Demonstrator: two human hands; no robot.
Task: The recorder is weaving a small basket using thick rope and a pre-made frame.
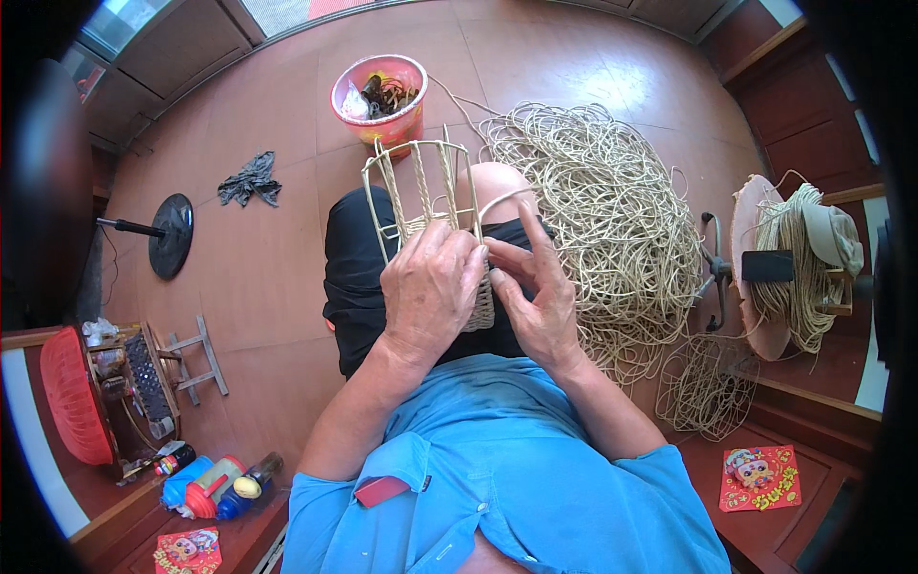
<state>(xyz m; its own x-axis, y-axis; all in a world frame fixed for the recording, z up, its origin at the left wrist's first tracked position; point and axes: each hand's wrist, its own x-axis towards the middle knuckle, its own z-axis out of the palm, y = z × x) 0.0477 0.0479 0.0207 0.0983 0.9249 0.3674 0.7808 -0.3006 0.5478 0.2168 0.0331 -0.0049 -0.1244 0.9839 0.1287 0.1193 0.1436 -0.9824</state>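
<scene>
A partly woven basket [417,195] of pale cord, with upright bars and a rim, rests between my bent legs. My left hand [430,287] is closed on its near side, fingers curled over the weaving. My right hand [534,298] is at the basket's right side, thumb and middle finger closed on the cord [503,199], index finger raised along the strand. My fingers hide part of the weaving.
A large heap of loose cord [598,220] lies at right, beside a stand [755,258] holding coiled cord. A pink bucket [381,100] stands ahead. At left are a dark plastic scrap [249,180], a round metal base [172,237], a red basket [72,387] and bottles [220,486].
</scene>
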